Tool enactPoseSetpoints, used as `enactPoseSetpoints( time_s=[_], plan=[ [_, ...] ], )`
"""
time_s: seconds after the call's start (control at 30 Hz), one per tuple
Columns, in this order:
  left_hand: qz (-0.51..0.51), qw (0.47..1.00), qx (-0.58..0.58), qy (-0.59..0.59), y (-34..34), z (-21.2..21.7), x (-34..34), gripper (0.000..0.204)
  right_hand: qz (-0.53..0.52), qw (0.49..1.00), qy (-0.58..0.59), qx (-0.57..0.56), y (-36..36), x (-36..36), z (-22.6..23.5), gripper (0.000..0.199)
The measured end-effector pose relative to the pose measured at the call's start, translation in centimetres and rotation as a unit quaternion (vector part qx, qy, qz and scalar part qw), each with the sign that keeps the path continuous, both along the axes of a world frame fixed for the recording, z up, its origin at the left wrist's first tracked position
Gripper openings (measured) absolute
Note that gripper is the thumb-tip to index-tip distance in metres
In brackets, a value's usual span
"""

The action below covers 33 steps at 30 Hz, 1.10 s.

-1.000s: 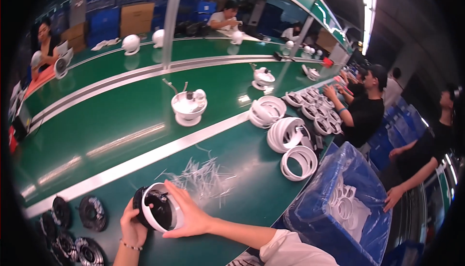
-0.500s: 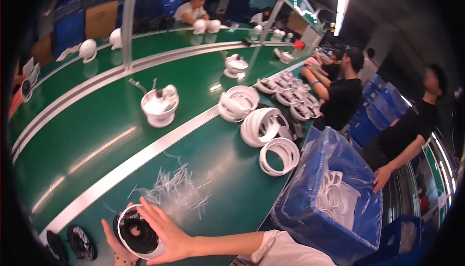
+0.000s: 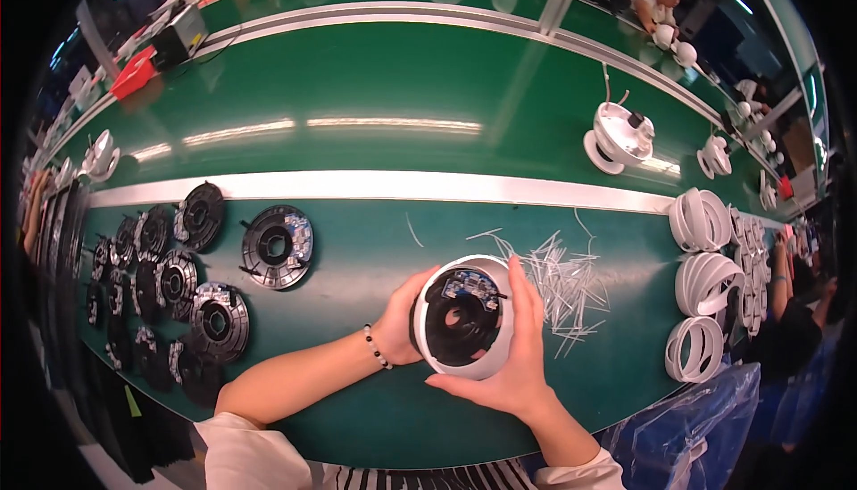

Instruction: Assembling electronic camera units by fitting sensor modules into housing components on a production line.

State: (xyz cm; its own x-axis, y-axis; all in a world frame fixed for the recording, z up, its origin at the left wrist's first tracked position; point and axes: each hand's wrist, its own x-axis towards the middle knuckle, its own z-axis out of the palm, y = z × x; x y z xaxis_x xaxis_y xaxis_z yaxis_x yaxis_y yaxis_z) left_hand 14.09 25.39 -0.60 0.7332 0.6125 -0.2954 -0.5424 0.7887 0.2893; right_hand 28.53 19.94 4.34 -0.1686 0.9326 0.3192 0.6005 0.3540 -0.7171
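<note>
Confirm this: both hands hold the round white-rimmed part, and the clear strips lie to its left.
Wrong side: in the head view, the clear strips lie to the right of the round white-rimmed part, which the left hand and right hand do hold.

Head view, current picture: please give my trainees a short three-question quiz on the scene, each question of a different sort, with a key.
1. Multiple choice: On which side of the held white ring do the loose black discs lie? A) right B) left C) both sides
2. True or false: A beaded bracelet is worn on the right wrist.
3. Short answer: What shows inside the ring held between the left hand and the right hand?

Key:
1. B.
2. False; the beaded bracelet is on the left.
3. A black disc-shaped part with a circuit board.
</note>
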Motion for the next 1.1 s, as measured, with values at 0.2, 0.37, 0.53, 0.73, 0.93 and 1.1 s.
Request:
enactPoseSetpoints(
  time_s=[0.2, 0.37, 0.53, 0.73, 0.93, 1.1],
  plan=[
    [-0.082, 0.996, -0.044, -0.009, 0.5, 0.9, -0.5, 0.048, 0.113, 0.934, 0.317, -0.12, 0.4, 2.3, 0.5, 0.122],
    [-0.078, 0.995, -0.057, 0.036, 1.0, 0.2, -0.3, 0.044, 0.067, 0.997, -0.041, 0.007, 0.1, 0.6, 0.9, 0.111],
    [-0.091, 0.994, -0.042, 0.042, 1.0, 0.2, -0.3, 0.044, 0.068, 0.996, -0.048, 0.011, 0.3, 0.9, 0.8, 0.111],
    [-0.108, 0.988, -0.03, 0.11, 0.9, 1.2, 0.4, 0.049, 0.091, 0.985, 0.103, -0.107, 0.9, 2.3, 0.8, 0.11],
    [-0.135, 0.99, -0.018, -0.03, 0.7, 0.5, -0.6, 0.045, 0.076, 0.993, -0.087, 0.017, -0.5, 0.2, 1.3, 0.109],
    [-0.131, 0.991, -0.006, -0.001, 0.7, 0.9, -0.2, 0.047, 0.091, 0.995, -0.048, 0.016, -0.3, 1.1, 0.9, 0.102]
  ],
)
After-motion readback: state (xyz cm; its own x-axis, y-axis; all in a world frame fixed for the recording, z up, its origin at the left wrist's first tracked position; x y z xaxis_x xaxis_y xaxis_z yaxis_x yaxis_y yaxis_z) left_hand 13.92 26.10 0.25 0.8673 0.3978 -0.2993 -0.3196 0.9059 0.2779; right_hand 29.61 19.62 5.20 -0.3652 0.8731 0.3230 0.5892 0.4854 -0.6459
